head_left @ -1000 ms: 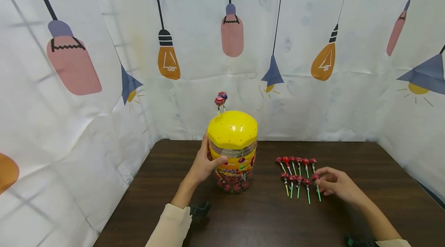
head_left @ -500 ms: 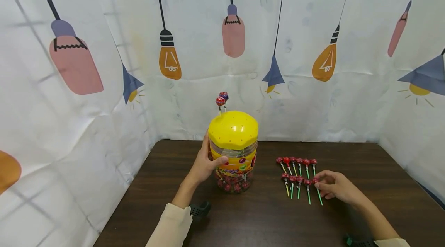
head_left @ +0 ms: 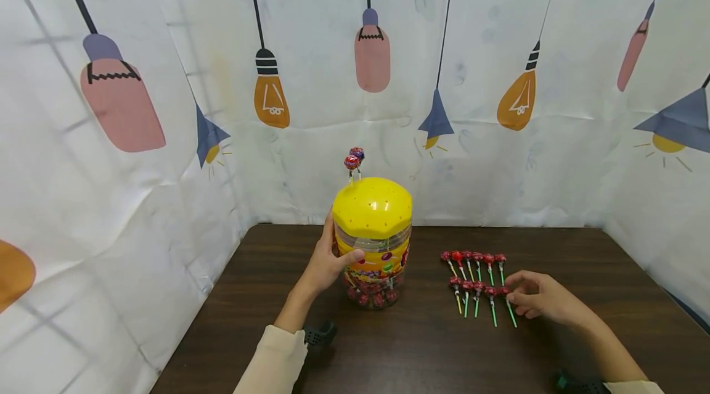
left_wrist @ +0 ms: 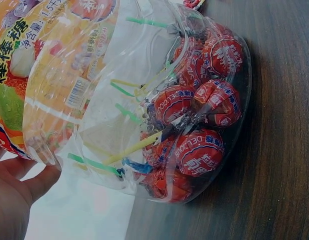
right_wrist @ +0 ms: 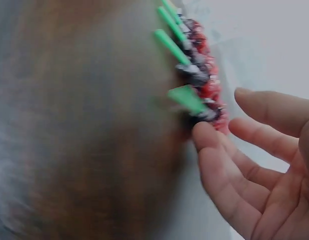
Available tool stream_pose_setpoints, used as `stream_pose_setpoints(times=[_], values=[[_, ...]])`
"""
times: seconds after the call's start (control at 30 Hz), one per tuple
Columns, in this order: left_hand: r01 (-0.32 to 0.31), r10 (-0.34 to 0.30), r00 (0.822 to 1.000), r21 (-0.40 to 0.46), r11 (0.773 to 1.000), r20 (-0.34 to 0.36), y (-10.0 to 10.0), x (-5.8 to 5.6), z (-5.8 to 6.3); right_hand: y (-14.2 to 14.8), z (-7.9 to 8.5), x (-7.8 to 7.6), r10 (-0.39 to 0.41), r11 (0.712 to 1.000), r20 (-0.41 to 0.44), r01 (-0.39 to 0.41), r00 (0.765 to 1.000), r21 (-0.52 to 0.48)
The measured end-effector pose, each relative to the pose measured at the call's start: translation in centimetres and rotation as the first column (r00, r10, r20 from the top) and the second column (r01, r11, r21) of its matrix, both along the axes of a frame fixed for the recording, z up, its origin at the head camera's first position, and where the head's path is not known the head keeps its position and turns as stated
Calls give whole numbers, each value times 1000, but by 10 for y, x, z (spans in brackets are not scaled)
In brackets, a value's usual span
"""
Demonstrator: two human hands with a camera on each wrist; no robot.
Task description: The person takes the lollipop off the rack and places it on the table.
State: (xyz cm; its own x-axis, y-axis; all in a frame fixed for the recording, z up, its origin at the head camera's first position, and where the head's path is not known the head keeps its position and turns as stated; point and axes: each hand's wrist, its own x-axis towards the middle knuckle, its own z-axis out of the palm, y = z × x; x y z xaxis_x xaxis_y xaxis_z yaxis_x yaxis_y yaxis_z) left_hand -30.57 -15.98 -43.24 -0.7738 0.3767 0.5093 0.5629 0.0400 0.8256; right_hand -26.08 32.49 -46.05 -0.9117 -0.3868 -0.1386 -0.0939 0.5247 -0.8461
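My left hand (head_left: 327, 263) grips the side of a clear plastic candy jar (head_left: 373, 280), its thumb across the front label. The jar stands upright under a domed yellow lid (head_left: 373, 208). Two lollipops (head_left: 352, 163) stick up from the lid's back left. Red-wrapped lollipops (left_wrist: 199, 152) fill the jar's bottom in the left wrist view. To the right, more lollipops lie in two rows. Beside the head of the front row's rightmost lollipop (head_left: 511, 312) is my right hand (head_left: 537, 297). Thumb and fingers stand apart there, with fingertips right at the wrapper in the right wrist view.
The back row of lollipops (head_left: 489, 259) lies just beyond the front row on the dark wooden table (head_left: 432, 344). A white sheet (head_left: 327, 98) printed with lamps hangs behind the table and on both sides.
The rightmost front lollipop has shifted slightly, its stick end moving right and nearer. My right hand's fingers have loosened from it and moved a little right. My left hand has stayed on the jar.
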Motion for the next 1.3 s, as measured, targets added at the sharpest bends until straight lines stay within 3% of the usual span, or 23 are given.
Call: stream_pose_setpoints(times=[0.13,0.27,0.53,0.9,1.17,1.3], values=[[5,-5,1000,1,1000,-5,0,1,0,-4,18,5,15,1000,-81,-14,997,21],[-1,1,1000,0,1000,9,1,2,1,-17,40,13,63,998,-232,-60,971,17],[-9,9,1000,-7,1000,0,0,1,-1,-75,85,19,104,987,-448,-148,888,-64],[12,-12,1000,11,1000,4,-2,1,-1,-176,152,-9,63,961,-656,-224,752,-164],[5,-5,999,6,1000,39,-1,1,-1,-230,187,-38,38,957,-675,-223,737,-189],[8,-8,999,13,1000,40,-1,1,-1,-246,195,-55,27,947,-664,-232,748,-223]])
